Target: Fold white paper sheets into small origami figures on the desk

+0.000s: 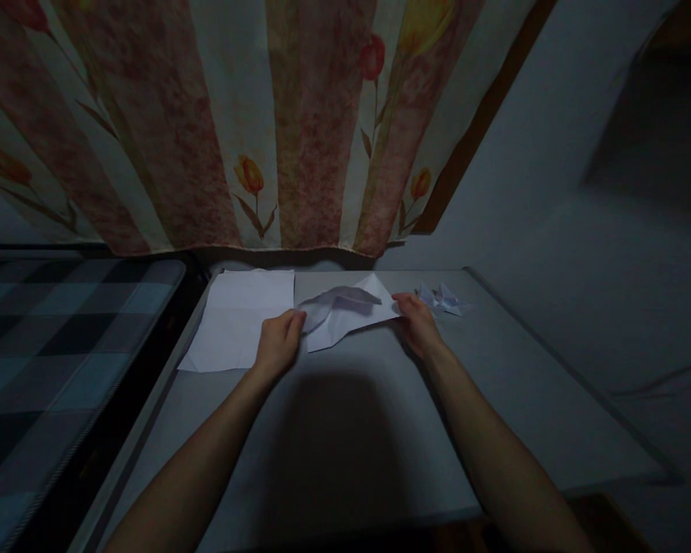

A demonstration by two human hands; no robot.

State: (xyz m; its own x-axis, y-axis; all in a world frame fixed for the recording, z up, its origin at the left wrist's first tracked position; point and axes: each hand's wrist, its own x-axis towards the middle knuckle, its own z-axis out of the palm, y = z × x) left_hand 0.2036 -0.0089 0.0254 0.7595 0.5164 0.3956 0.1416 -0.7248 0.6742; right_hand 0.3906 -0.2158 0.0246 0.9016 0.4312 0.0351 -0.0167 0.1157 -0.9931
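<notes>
A creased white sheet of paper point(345, 315) is stretched between my hands, its upper part bent over in a curved flap. My left hand point(279, 338) pinches its left end between thumb and fingers. At the right end, my right hand point(418, 322) grips the same sheet, with some fingers hidden beneath it. Just beyond my right hand lie small folded paper pieces point(446, 298) with pointed tips. To the left, a stack or sheet of white paper point(242, 315) with a faint crease lies flat, partly behind my left hand.
The pale table point(530, 399) has a raised edge along its right side, next to the wall point(530, 192). A checked mattress point(63, 361) stands at the left. A striped tulip curtain point(236, 123) hangs behind the table. The light is dim.
</notes>
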